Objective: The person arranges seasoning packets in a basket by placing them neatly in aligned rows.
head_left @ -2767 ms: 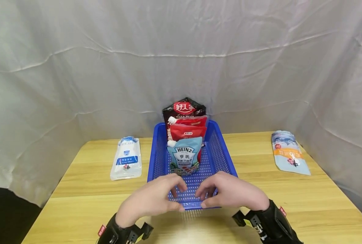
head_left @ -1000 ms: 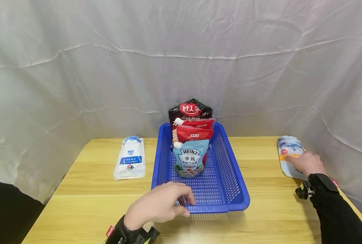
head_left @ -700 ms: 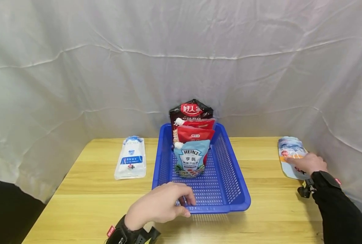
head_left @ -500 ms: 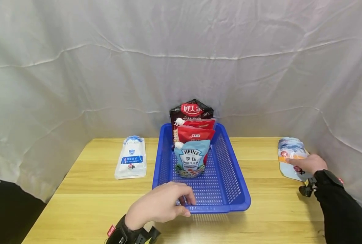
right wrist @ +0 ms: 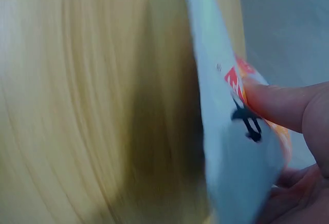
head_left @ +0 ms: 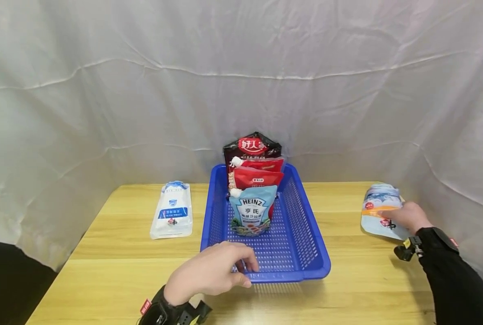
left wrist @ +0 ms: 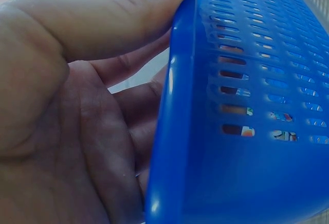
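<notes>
The wooden table (head_left: 103, 271) fills much of the bottom of the frame. The blue basket (head_left: 290, 276) sits in the middle of it. A hard tug on its rim could make it tip or slide and shake all the bags inside.

The black bag (head_left: 252, 145) stands at the back of the basket, with red pouches (head_left: 261, 178) in front. They stand close together, so one bump could knock them over like cards. The pale blue Heinz pouch (head_left: 252, 211) is at the front, and nothing stands before it to stop it falling forward.

At the right of the frame, the blue-and-orange pouch (head_left: 381, 203) seems tilted, its near edge off the wood. It looks soft, so it could bend and slip. The white pouch (head_left: 172, 214) lies flat at the left of the frame; a sliding basket might push it.

The left hand (head_left: 214, 271), low in the middle, pinches the basket's near rim. The right hand (head_left: 414, 216) pinches the blue-and-orange pouch, its thumb (right wrist: 277, 100) on top. If that thumb let go, the pouch could drop.
</notes>
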### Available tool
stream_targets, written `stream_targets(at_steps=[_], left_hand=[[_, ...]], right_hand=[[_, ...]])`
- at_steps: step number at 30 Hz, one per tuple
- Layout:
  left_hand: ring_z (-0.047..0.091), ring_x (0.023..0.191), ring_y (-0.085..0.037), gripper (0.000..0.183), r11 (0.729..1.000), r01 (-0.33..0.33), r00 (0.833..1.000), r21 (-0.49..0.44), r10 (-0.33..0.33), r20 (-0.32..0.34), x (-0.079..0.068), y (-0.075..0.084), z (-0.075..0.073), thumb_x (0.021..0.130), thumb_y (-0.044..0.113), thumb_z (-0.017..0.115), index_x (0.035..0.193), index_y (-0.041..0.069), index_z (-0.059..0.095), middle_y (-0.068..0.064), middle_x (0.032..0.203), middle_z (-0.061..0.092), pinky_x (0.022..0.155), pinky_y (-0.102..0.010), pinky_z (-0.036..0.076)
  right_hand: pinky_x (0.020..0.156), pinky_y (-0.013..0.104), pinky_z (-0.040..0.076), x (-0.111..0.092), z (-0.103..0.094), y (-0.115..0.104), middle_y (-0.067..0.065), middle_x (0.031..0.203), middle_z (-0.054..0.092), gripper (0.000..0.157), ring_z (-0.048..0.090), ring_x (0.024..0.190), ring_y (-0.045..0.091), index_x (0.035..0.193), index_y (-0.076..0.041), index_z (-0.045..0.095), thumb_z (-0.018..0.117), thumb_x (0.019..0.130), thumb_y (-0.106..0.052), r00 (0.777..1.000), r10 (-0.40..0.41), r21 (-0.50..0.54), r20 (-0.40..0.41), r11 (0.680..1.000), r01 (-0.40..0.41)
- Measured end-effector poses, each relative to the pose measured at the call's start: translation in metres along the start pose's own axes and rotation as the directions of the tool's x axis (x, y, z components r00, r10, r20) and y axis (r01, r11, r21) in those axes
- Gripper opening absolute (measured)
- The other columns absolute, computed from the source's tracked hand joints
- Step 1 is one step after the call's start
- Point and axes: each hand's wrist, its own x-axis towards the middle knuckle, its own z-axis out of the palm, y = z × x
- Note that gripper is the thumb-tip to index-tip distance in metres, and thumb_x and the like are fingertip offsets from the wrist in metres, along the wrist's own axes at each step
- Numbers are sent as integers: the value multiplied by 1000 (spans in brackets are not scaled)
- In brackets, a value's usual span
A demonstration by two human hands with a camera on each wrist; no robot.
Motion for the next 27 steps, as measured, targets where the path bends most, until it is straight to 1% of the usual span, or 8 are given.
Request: stream_targets(at_steps=[4, 7, 11, 13, 18, 20, 22, 27], left_hand=[[48, 83, 0, 15, 1000, -3, 1000, -3, 3, 1, -1, 0, -1, 80, 30, 68, 92, 32, 60, 22, 89, 56, 75, -25, 46], [49, 82, 0, 15, 1000, 1, 1000, -7, -1, 6, -1, 0, -1, 80, 30, 68, 92, 32, 60, 21, 88, 56, 74, -24, 46], [48, 83, 0, 15, 1000, 1, 1000, -6, -1, 6, -1, 0, 0, 80, 30, 68, 92, 32, 59, 21, 89, 56, 75, -25, 46], [48, 84, 0, 15, 1000, 1, 1000, -7, -1, 3, -1, 0, 0, 80, 30, 69, 92, 33, 59, 22, 89, 56, 76, -26, 46], [49, 85, -1, 15, 1000, -9, 1000, -1, 9, -5, -1, 0, 0, 80, 30, 69, 92, 32, 60, 21, 90, 57, 75, -25, 46], [49, 85, -1, 15, 1000, -15, 1000, 6, 15, -10, -2, 0, 0, 80, 30, 68, 92, 32, 60, 21, 90, 57, 76, -25, 46], [48, 86, -1, 15, 1000, -13, 1000, 13, 13, -14, -2, 1, -1, 80, 30, 68, 92, 33, 60, 21, 90, 56, 76, -26, 45], [47, 88, -2, 15, 1000, 14, 1000, 12, -14, -11, -2, 2, -1, 80, 30, 69, 91, 34, 59, 23, 89, 55, 78, -28, 45]], right_hand=[[66, 38, 42, -4, 4, -6, 30, 96, 50, 82, 49, 79, 32, 115, 22, 32, 61, 80, -46, 998, -53, 30, -33, 998, 54], [70, 40, 42, -7, 8, -12, 34, 105, 45, 84, 47, 85, 35, 122, 23, 25, 62, 81, -41, 995, -81, 83, -63, 993, 86], [73, 42, 41, -15, 13, -21, 35, 109, 42, 84, 45, 90, 37, 126, 22, 21, 62, 82, -38, 993, -68, 149, -96, 985, 82], [74, 41, 41, -21, 16, -27, 34, 111, 41, 85, 45, 92, 37, 129, 20, 20, 61, 83, -39, 992, -60, 175, -115, 981, 79], [71, 34, 41, -34, 18, -43, 33, 116, 39, 90, 44, 95, 35, 134, 16, 14, 59, 84, -43, 986, -43, 263, -164, 961, 86], [68, 29, 43, -41, 18, -50, 32, 118, 39, 90, 45, 94, 32, 136, 13, 12, 59, 84, -43, 982, -40, 313, -185, 945, 97], [64, 25, 46, -47, 17, -58, 29, 119, 40, 90, 48, 91, 27, 139, 10, 10, 60, 84, -42, 979, -39, 370, -202, 922, 113], [64, 24, 52, -69, 13, -81, 21, 119, 41, 90, 55, 85, 16, 142, 2, 6, 60, 85, -40, 976, -54, 519, -211, 840, 159]])
